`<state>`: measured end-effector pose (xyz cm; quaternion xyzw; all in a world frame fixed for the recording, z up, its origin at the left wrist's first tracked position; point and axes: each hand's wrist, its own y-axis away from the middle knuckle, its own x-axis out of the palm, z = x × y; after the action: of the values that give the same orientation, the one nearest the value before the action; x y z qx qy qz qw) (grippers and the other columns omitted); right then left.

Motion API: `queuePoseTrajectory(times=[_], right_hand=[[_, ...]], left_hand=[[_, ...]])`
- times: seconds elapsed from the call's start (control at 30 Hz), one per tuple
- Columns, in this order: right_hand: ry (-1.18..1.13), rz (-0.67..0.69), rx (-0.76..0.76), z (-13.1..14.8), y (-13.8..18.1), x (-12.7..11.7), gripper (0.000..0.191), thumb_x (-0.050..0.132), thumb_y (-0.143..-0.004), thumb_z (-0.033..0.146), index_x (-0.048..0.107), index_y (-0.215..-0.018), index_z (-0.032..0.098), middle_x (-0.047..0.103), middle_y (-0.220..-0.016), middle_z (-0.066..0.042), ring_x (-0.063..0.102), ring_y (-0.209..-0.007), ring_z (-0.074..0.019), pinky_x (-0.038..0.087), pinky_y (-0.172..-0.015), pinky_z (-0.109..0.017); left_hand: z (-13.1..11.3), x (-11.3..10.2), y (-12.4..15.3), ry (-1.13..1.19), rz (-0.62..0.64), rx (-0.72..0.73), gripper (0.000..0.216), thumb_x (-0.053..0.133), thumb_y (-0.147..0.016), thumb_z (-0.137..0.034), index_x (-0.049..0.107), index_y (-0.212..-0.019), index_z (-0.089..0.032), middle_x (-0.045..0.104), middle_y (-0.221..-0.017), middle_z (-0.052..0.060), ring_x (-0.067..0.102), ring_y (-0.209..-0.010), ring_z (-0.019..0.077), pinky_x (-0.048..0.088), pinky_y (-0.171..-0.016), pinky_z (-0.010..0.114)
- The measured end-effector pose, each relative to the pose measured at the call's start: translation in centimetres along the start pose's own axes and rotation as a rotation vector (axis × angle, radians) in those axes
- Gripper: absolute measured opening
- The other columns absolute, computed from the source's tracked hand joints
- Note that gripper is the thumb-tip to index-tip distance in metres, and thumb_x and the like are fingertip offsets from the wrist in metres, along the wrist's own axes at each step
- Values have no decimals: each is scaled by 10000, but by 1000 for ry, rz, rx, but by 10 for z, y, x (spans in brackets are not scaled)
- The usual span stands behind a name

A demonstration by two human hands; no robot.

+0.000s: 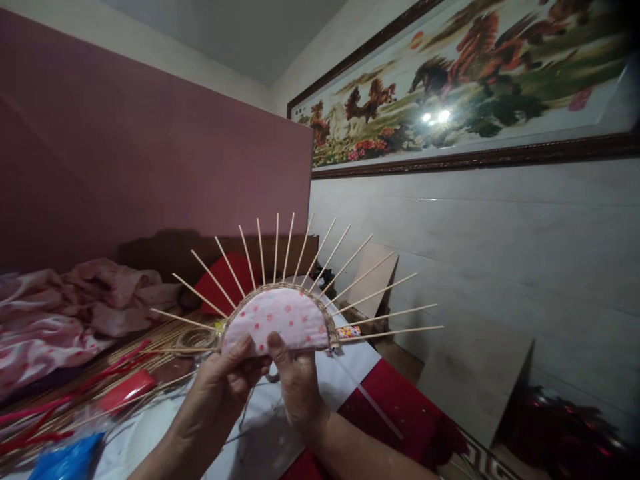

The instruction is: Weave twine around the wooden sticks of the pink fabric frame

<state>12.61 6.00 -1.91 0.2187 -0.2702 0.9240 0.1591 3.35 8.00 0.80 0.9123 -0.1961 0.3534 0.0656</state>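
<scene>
Both hands, left hand point(227, 377) and right hand point(295, 383), pinch the pink half-round woven base point(277, 320) held up in the air, its sticks point(350, 263) fanning before a horse painting point(460, 80); loose reeds point(165, 333) lie below

matt pink spotted cloth pad point(277, 320) with woven cane rim, thin pale wooden spokes point(300, 267), glossy glazed framed picture point(450, 80), smooth matt maroon wall panel point(150, 160), crumpled pink cloth point(65, 313)

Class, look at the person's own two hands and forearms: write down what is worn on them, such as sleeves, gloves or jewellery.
The left hand and right hand wear no gloves, and no ring, watch or bracelet shows. The left forearm and right forearm are uncovered to the picture's edge; no sleeve is in view.
</scene>
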Motion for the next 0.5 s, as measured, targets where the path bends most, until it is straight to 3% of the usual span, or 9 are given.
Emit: queuePoseTrajectory(times=[0.5], right_hand=[[30,31,-4,2,0,1,402,639,-793,378,572,-1163,236,691,-995,-20,613,-998,-200,465,-883,-305]], left_hand=[[1,-3,-1,10,7,-10,179,720,-664,-159,704,-829,-94,702,-790,100,610,-621,147,522,-592,245]])
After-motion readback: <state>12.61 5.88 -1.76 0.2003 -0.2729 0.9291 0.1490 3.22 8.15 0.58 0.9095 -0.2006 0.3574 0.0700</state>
